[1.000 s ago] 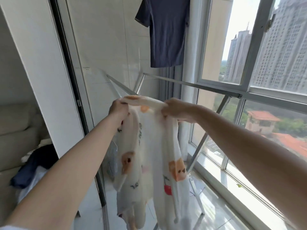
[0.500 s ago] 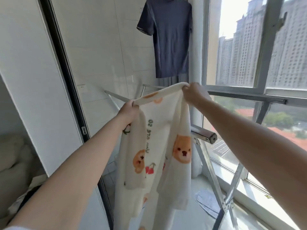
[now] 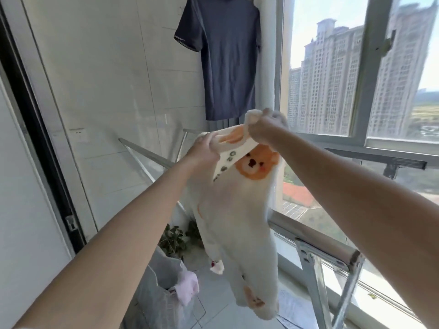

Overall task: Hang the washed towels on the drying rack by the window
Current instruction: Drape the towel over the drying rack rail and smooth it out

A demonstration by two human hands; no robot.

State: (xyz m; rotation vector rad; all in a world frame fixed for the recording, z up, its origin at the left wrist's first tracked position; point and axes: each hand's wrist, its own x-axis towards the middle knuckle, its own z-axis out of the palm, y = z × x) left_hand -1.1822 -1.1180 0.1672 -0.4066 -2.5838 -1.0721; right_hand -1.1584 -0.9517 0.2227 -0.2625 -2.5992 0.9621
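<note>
Grip, right hand (image 3: 262,131): fingers curled shut over a bunched corner of the towel (image 3: 242,210), the cloth poking up white above the knuckles.
Grip, left hand (image 3: 203,150): closed on the top hem just left of the right hand, thumb side pinching the folded edge.
What changed: half a second ago the two hands held the hem stretched wide between them; now they have drawn close together and risen, so the top edge is gathered and folded over instead of spread.
What else changed: the cloth has turned, and one bear face now sits just under the hem, facing the camera.
Meaning for the task: this looks like a re-grip or a shake-out, not the hanging itself; the towel is not yet over any bar.
Towel position: in the air, hanging long and narrow from the two fists, its lower end blurred.
Towel and rack: it hangs in front of the drying rack (image 3: 332,252), between the far-left rails and the near-right bar; whether it touches the near bar cannot be told.
Arm pose: both forearms reach forward and upward, converging at the hem, the right crossing in from the near right, the left from the near left.
Surroundings: a dark shirt (image 3: 223,55) hangs high on the far wall beside the window (image 3: 363,74); a laundry basket (image 3: 159,288) with a pink item stands on the floor at near left.
</note>
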